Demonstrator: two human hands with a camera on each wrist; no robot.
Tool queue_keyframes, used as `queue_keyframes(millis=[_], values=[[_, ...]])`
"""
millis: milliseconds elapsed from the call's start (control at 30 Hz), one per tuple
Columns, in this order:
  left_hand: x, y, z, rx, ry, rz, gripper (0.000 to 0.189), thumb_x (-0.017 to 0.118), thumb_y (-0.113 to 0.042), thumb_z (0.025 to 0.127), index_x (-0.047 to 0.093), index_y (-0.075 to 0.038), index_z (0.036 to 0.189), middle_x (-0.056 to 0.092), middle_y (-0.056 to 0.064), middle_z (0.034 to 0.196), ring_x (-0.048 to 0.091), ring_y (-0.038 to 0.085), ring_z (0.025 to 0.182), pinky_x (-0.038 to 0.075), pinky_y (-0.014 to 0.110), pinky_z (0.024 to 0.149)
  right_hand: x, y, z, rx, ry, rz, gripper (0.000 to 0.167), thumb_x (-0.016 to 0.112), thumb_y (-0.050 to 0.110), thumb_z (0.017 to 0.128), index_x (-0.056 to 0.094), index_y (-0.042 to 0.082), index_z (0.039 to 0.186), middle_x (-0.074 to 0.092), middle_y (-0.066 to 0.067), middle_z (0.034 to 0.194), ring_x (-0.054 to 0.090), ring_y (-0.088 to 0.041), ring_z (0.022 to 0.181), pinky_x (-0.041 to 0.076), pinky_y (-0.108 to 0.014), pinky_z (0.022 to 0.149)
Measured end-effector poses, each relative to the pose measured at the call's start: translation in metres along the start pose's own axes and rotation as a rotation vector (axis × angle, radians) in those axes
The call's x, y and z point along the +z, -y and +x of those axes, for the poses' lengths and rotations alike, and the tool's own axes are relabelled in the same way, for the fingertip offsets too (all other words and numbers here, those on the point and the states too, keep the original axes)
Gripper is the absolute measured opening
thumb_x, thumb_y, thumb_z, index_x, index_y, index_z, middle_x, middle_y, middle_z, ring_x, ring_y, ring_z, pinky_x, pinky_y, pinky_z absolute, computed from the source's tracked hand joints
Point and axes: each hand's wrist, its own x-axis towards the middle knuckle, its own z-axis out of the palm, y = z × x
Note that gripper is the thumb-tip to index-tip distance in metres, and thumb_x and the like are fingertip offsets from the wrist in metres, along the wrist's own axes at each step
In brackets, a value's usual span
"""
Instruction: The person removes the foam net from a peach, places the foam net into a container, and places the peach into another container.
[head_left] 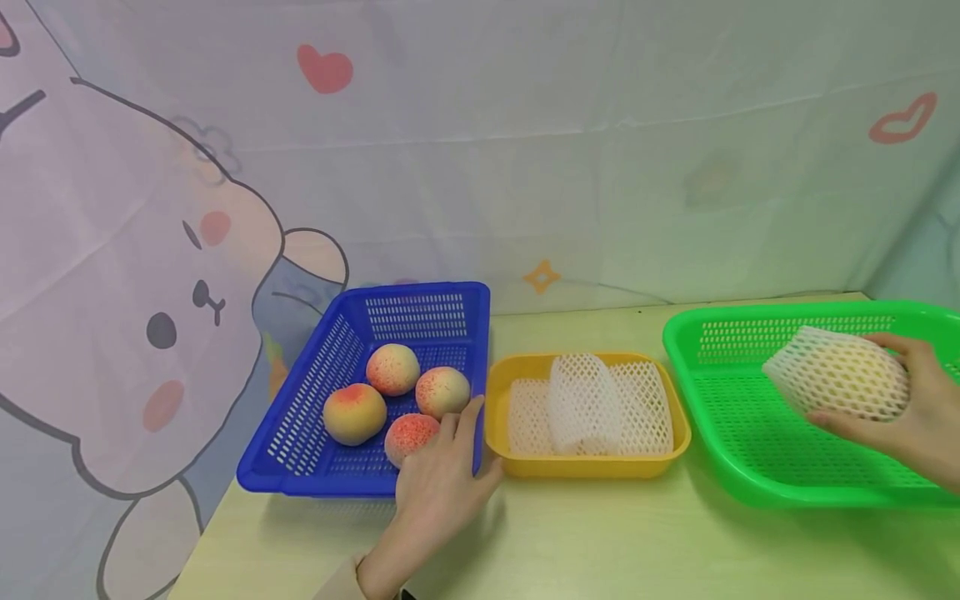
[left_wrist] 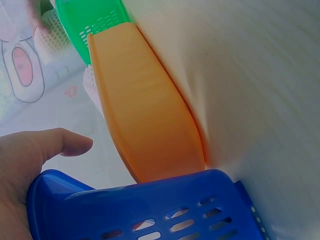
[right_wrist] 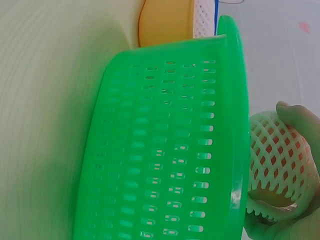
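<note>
My left hand (head_left: 446, 479) reaches over the near right corner of the blue basket (head_left: 258, 479). Its fingers lie beside a red-speckled peach (head_left: 410, 435) inside; whether they touch it cannot be told. The thumb (left_wrist: 65, 142) stands out, apart from the other fingers. More peaches (head_left: 355, 414) sit in the same basket. On the right, my right hand (head_left: 926, 417) grips a peach in a white foam net (head_left: 847, 375), held above the green basket (head_left: 750, 487). The net's open end and part of the fruit show in the right wrist view.
Between the two baskets stands a shallow yellow tray (head_left: 585, 468) with several white foam nets (head_left: 585, 404) in it. All three containers stand on a pale wooden table (head_left: 600, 542). Behind hangs a printed cloth (head_left: 480, 167).
</note>
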Motion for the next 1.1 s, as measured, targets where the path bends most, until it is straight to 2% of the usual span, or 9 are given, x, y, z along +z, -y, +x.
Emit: queue_keyframes(millis=[133, 200, 333, 400, 467, 600, 900, 1000, 1100], values=[[0.0, 0.0, 0.0, -0.003, 0.0, -0.001, 0.067, 0.067, -0.04, 0.081, 0.046, -0.019, 0.141, 0.062, 0.005, 0.103, 0.036, 0.009, 0.051, 0.027, 0.023, 0.039, 0.001, 0.003, 0.0, 0.01, 0.011, -0.031, 0.105, 0.082, 0.024, 0.075, 0.012, 0.0, 0.149, 0.032, -0.038, 0.129, 0.046, -0.002, 0.083, 0.039, -0.018, 0.051], [-0.001, 0.0, 0.001, -0.004, 0.002, -0.001, 0.067, 0.066, -0.04, 0.081, 0.045, -0.019, 0.141, 0.062, 0.005, 0.103, 0.036, 0.009, 0.051, 0.027, 0.023, 0.04, 0.001, 0.004, -0.001, 0.011, 0.019, -0.045, 0.106, 0.081, 0.026, 0.075, 0.011, 0.0, 0.15, 0.032, -0.038, 0.129, 0.051, -0.019, 0.086, 0.038, -0.018, 0.05], [-0.001, 0.0, 0.001, -0.007, 0.008, -0.003, 0.068, 0.066, -0.04, 0.081, 0.045, -0.019, 0.142, 0.062, 0.005, 0.103, 0.036, 0.009, 0.051, 0.027, 0.023, 0.039, 0.004, 0.004, -0.002, 0.025, 0.03, -0.05, 0.109, 0.081, 0.029, 0.076, 0.007, 0.005, 0.152, 0.03, -0.035, 0.132, 0.048, -0.025, 0.088, 0.04, -0.019, 0.051], [-0.001, 0.0, 0.001, -0.008, 0.011, -0.005, 0.068, 0.066, -0.04, 0.081, 0.044, -0.019, 0.142, 0.062, 0.005, 0.102, 0.036, 0.009, 0.051, 0.027, 0.023, 0.039, 0.005, 0.005, -0.002, 0.033, 0.034, -0.043, 0.11, 0.081, 0.029, 0.076, 0.005, 0.005, 0.152, 0.029, -0.036, 0.134, 0.047, -0.034, 0.092, 0.04, -0.018, 0.051], [-0.001, 0.0, 0.001, -0.008, 0.011, -0.005, 0.068, 0.066, -0.04, 0.081, 0.044, -0.019, 0.142, 0.062, 0.005, 0.102, 0.036, 0.009, 0.051, 0.027, 0.023, 0.039, 0.006, 0.006, -0.003, 0.043, 0.04, -0.038, 0.11, 0.08, 0.03, 0.077, 0.004, 0.003, 0.152, 0.028, -0.037, 0.135, 0.045, -0.045, 0.096, 0.039, -0.018, 0.051], [-0.001, 0.0, 0.0, -0.005, 0.011, -0.007, 0.068, 0.066, -0.04, 0.081, 0.045, -0.019, 0.142, 0.062, 0.005, 0.102, 0.036, 0.009, 0.051, 0.027, 0.023, 0.039, 0.007, 0.01, -0.006, 0.058, 0.047, -0.044, 0.11, 0.08, 0.032, 0.077, 0.004, -0.001, 0.151, 0.027, -0.039, 0.134, 0.043, -0.051, 0.099, 0.038, -0.018, 0.051], [-0.001, 0.0, 0.0, 0.0, 0.011, -0.004, 0.068, 0.066, -0.04, 0.081, 0.044, -0.019, 0.142, 0.062, 0.005, 0.106, 0.036, 0.009, 0.052, 0.027, 0.023, 0.04, 0.007, 0.015, -0.013, 0.035, 0.058, -0.053, 0.11, 0.082, 0.031, 0.074, 0.009, 0.001, 0.151, 0.034, -0.037, 0.132, 0.047, -0.044, 0.094, 0.038, -0.017, 0.052], [-0.001, 0.0, 0.0, 0.004, 0.008, -0.001, 0.068, 0.066, -0.04, 0.081, 0.045, -0.019, 0.142, 0.062, 0.005, 0.105, 0.037, 0.009, 0.052, 0.027, 0.022, 0.04, 0.009, 0.014, -0.014, 0.013, 0.05, -0.048, 0.109, 0.084, 0.03, 0.072, 0.013, 0.002, 0.151, 0.036, -0.036, 0.133, 0.05, -0.009, 0.094, 0.036, -0.015, 0.054], [0.0, 0.0, 0.0, 0.006, 0.006, -0.001, 0.068, 0.066, -0.04, 0.081, 0.045, -0.018, 0.142, 0.063, 0.005, 0.106, 0.037, 0.009, 0.053, 0.027, 0.022, 0.04, 0.012, 0.013, -0.016, -0.016, 0.036, -0.048, 0.107, 0.085, 0.029, 0.07, 0.018, 0.005, 0.15, 0.039, -0.032, 0.132, 0.034, 0.019, 0.087, 0.035, -0.015, 0.054]])
